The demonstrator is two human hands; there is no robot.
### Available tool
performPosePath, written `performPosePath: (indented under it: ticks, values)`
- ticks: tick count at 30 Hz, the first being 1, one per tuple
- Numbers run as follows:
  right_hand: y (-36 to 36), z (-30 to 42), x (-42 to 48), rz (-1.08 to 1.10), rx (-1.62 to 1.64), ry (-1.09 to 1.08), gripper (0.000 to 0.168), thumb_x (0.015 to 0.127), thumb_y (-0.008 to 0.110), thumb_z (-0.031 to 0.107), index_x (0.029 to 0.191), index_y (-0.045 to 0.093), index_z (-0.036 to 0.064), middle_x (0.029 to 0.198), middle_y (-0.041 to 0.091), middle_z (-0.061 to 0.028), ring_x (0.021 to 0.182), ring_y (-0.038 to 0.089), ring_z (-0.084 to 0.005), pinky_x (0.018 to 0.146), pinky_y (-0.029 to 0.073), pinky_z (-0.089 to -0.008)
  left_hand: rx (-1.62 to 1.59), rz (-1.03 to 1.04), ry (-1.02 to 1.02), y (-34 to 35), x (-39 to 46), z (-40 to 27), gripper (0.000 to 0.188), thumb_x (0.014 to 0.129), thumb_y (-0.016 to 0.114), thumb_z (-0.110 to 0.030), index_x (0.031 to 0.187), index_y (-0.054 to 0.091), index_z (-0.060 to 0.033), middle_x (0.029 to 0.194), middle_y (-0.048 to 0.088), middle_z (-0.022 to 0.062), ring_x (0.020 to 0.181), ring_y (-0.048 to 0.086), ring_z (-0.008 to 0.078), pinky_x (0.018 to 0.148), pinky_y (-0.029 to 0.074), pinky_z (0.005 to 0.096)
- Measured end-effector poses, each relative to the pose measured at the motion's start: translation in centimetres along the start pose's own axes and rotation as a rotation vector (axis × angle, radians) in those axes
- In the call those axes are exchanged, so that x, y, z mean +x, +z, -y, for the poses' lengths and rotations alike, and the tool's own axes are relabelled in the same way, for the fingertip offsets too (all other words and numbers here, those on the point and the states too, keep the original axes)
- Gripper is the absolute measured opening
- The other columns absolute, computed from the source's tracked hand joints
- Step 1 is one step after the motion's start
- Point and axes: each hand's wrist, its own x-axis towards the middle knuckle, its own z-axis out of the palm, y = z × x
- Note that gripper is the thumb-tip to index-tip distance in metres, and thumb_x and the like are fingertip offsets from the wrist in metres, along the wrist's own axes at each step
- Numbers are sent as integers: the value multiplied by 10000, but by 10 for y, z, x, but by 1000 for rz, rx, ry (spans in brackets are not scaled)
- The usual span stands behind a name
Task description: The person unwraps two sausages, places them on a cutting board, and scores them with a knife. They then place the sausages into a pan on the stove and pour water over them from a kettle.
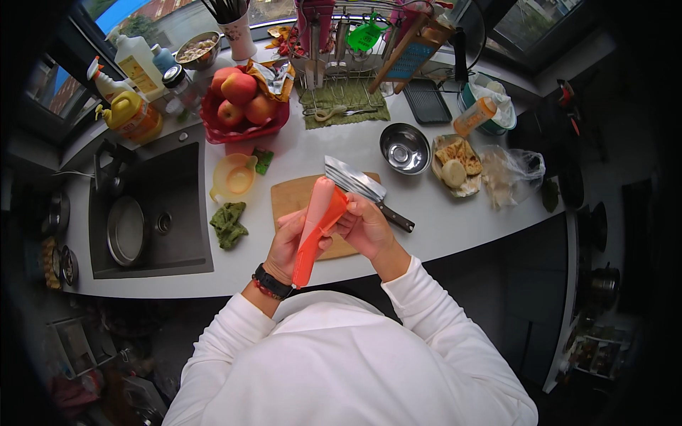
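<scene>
My left hand [285, 245] grips a pink sausage [318, 205] whose red plastic casing [306, 261] still wraps its lower part. The upper end is bare. With thumb and fingers, my right hand [367, 223] pinches the loose flap of casing at the sausage's right side. Both hands are above a wooden cutting board [290, 194]. Another pink piece [289, 216], partly hidden by my left hand, shows at the board's left. A cleaver [356, 178] lies across the board's right side, its dark handle [395, 216] reaching onto the white counter.
A steel bowl [405, 149] and flatbreads [458, 160] on a wrapper are at the right. Left of the board are a crumpled green cloth [229, 225], a yellow egg separator [233, 177] and the sink [184, 234]. Behind stand a red fruit basket [213, 136] and a wire rack [341, 98].
</scene>
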Motion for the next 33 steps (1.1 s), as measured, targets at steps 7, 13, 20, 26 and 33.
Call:
performPosePath:
  ticks: [7, 13, 20, 26, 33]
  values:
    - [7, 16, 0, 84, -273, -99, 124, 859, 587, 191, 882, 590, 69, 713, 492, 38, 637, 411, -60, 594, 348, -221, 221, -9, -39, 34, -1, -19, 568, 919, 580, -341, 1376, 361, -84, 1137, 548, 83, 913, 581, 189, 766, 508, 330]
    - [21, 26, -3, -3, -594, -90, 148, 874, 584, 209, 868, 583, 61, 694, 458, 55, 615, 369, -49, 570, 325, -203, 540, -134, 4, 32, -2, -17, 627, 900, 601, -413, 1385, 352, -104, 1121, 556, 63, 867, 583, 188, 768, 493, 329]
    - [16, 20, -1, 0, -355, -45, 153, 934, 517, 173, 826, 581, 87, 705, 464, 63, 627, 373, -33, 568, 322, -198, 440, -30, -63, 30, -2, -18, 623, 900, 592, -424, 1376, 363, -94, 1057, 557, 56, 784, 568, 180, 694, 484, 321]
    - [19, 14, -2, 54, -272, 40, 168, 940, 515, 178, 803, 569, 98, 702, 462, 58, 632, 385, -38, 581, 341, -208, 203, 171, -62, 15, 0, -11, 690, 850, 640, -446, 1356, 387, -50, 1012, 552, 84, 767, 569, 199, 673, 485, 320]
    - [19, 11, -7, -49, -270, -79, 157, 943, 517, 184, 818, 552, 97, 718, 465, 55, 645, 389, -43, 590, 350, -212, 415, 25, -16, 35, 0, -21, 784, 709, 797, -435, 1279, 429, -42, 975, 561, 54, 793, 578, 156, 697, 482, 288]
